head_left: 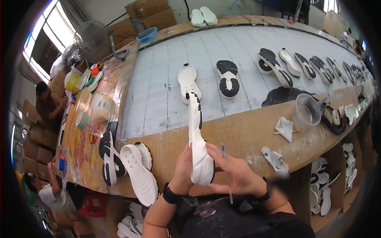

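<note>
Both hands meet at the near edge of the counter point(246, 135) around one white shoe sole point(197, 146), held on edge with its heel end in the hands and its long body pointing away over the counter. The left hand point(183, 168) closes its grip on the left side of the heel, thumb and fingers wrapped against it. The right hand point(234, 174) presses its fingers on the right side of the heel, and its grip is also closed on a thin brush stick point(227, 172) that runs upright just beside the sole.

Left of the grip, white soles point(139, 176) and a black-and-white sole point(108, 156) lie overhanging the counter edge. Right of it, scraps of stained rag point(274, 158) sit on the brown board, with a clear plastic cup point(306, 111) further off.

Beyond the held sole's far tip, a white sole point(188, 81) and a black-and-white outsole point(228, 78) rest on the grey belt point(158, 87), and a row of more soles point(313, 67) curves away to the right. Far left, two other people sit beside stacked cardboard boxes point(33, 139)
</note>
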Available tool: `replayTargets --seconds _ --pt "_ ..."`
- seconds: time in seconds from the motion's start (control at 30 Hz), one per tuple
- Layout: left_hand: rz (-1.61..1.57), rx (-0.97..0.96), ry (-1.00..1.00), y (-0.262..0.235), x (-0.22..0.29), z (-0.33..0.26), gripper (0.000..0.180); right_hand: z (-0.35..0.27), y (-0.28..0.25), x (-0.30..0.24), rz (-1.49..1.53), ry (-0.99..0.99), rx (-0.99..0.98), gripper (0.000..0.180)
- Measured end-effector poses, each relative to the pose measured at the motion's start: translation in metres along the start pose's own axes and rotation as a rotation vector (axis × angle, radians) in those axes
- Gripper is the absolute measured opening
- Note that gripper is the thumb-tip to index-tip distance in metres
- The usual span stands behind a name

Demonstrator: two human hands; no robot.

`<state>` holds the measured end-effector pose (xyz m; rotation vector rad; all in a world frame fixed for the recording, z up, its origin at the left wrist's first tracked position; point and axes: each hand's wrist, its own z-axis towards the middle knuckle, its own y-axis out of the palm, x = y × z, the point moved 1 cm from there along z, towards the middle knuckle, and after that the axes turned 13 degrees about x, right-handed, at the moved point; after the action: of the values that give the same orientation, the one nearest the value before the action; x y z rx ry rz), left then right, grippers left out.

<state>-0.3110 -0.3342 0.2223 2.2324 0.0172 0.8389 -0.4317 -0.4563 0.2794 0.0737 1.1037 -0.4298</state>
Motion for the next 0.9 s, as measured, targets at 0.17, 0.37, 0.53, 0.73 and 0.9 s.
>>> replayTargets --seconds 0.17,0.37,0.53,0.73,0.9 --pt "0.102 -0.015 -0.171 0.001 0.008 0.006 0.028 -0.005 -0.028 0.034 0.37 0.352 0.039 0.046" --pt "1.345 -0.088 0.246 -0.004 0.034 0.03 0.06 -0.03 -0.043 0.097 0.012 0.521 0.599 0.021" --pt "1.64 -0.006 0.858 0.012 0.073 0.158 0.06 -0.019 -0.04 0.102 -0.107 0.484 0.561 0.017" --pt "1.844 0.335 1.258 0.011 0.1 0.232 0.045 -0.016 -0.042 0.103 -0.135 0.458 0.506 0.017" --pt "1.555 0.07 1.322 0.057 0.098 0.137 0.035 -0.01 -0.044 0.089 0.283 0.563 0.51 0.025"
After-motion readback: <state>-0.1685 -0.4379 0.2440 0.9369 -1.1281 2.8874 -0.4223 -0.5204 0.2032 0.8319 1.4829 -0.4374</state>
